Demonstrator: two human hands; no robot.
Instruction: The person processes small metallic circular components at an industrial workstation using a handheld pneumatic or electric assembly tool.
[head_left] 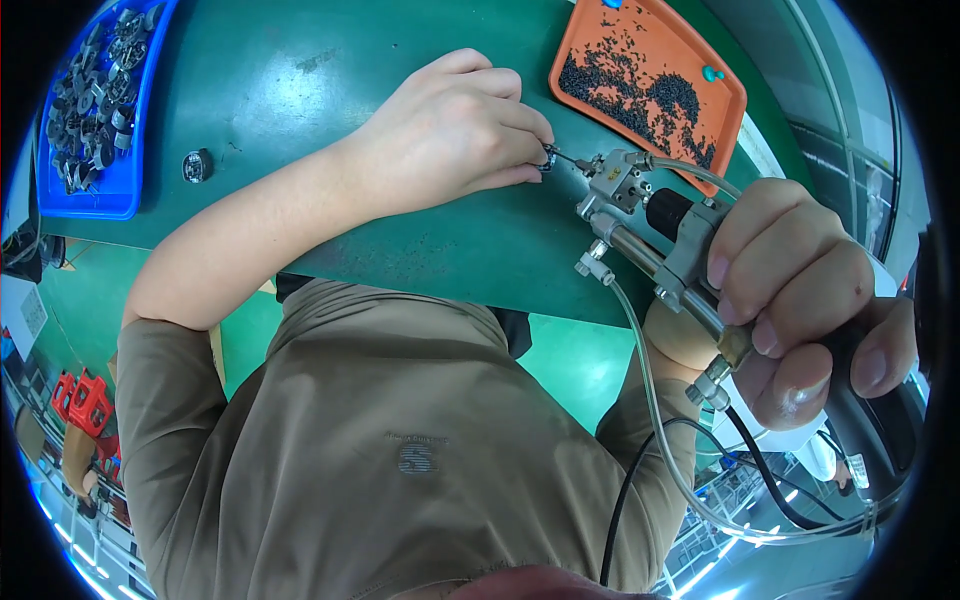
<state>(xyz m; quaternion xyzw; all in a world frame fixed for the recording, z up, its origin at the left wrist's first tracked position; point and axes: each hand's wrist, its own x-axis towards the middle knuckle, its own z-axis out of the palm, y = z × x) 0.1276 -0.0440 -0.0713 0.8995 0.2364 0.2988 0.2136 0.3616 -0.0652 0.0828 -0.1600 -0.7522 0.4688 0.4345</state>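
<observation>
The green worktop (400, 262) carries a blue tray (88, 203) of round dark components at far left, one loose round component (197, 166) near it, and an orange tray (660, 28) of small black grains (605, 90) at upper right. Between the trays, the left hand (465, 130) pinches a small dark part (547, 161) low over the worktop; the right hand (800, 285) grips a hose-fed metal tool (638, 248), needle at the part, contact uncertain. Beyond lie green floor (110, 290) and red stools (88, 403).
</observation>
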